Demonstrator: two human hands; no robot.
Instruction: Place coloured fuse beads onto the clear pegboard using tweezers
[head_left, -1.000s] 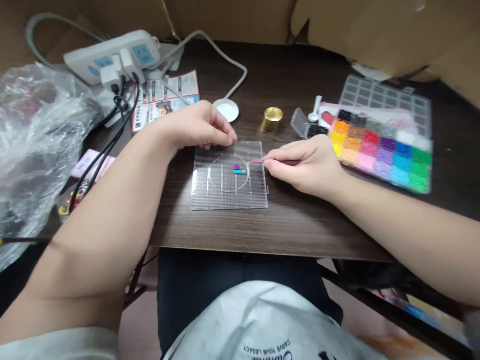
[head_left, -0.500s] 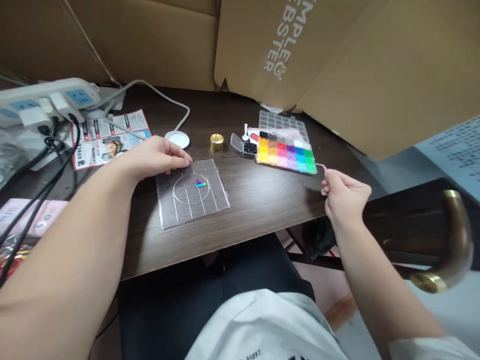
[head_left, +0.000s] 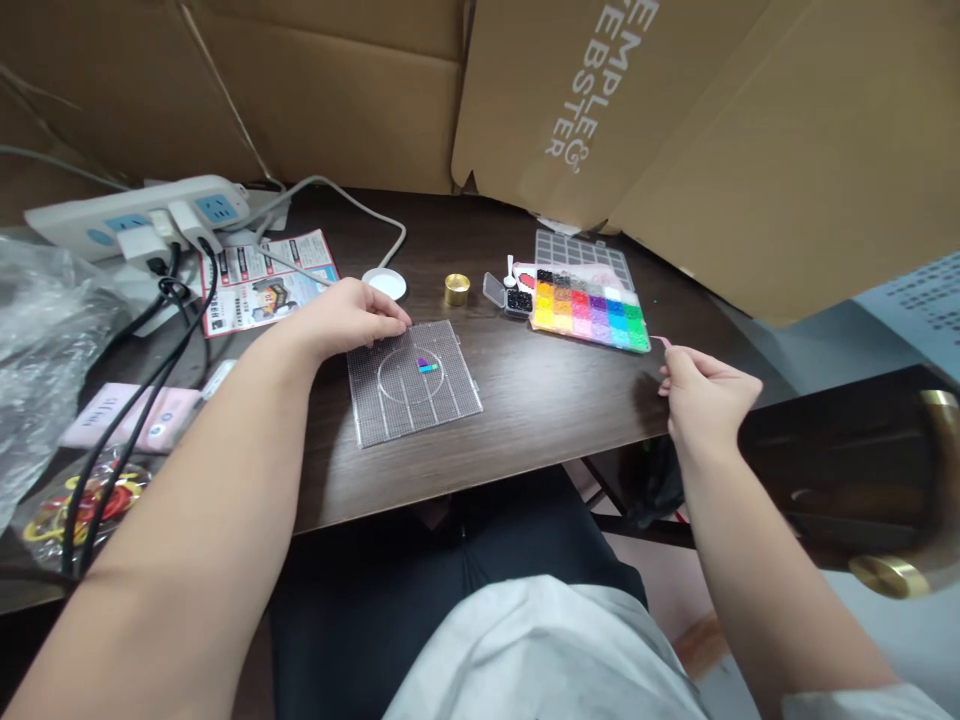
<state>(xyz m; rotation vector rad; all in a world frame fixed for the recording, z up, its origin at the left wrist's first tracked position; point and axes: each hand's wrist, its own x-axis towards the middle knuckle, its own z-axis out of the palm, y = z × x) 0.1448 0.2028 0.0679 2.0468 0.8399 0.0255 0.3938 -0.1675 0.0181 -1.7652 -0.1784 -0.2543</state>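
A clear square pegboard (head_left: 367, 405) lies on the dark table, with a small cluster of purple, blue and green beads (head_left: 427, 366) inside its marked circle. At its far left edge, my left hand (head_left: 360, 318) has its fingers closed on the rim. My right hand (head_left: 705, 388) is closed around pink tweezers (head_left: 664, 341), held over the table's right end. Just left of their tip is a box of sorted coloured beads (head_left: 592, 315). Whether a bead sits in the tip is too small to tell.
Behind the pegboard stand a white round dish (head_left: 385, 283), a gold tin (head_left: 457, 290) and a small case of black beads (head_left: 517, 301) by a white scoop (head_left: 510, 270). A power strip (head_left: 139, 215), cables and a leaflet (head_left: 247, 300) lie left. Cardboard (head_left: 360, 100) walls the back.
The view has turned a little to the left, so the table things appear farther right. Both hands keep the same grips, and the beads on the pegboard look unchanged.
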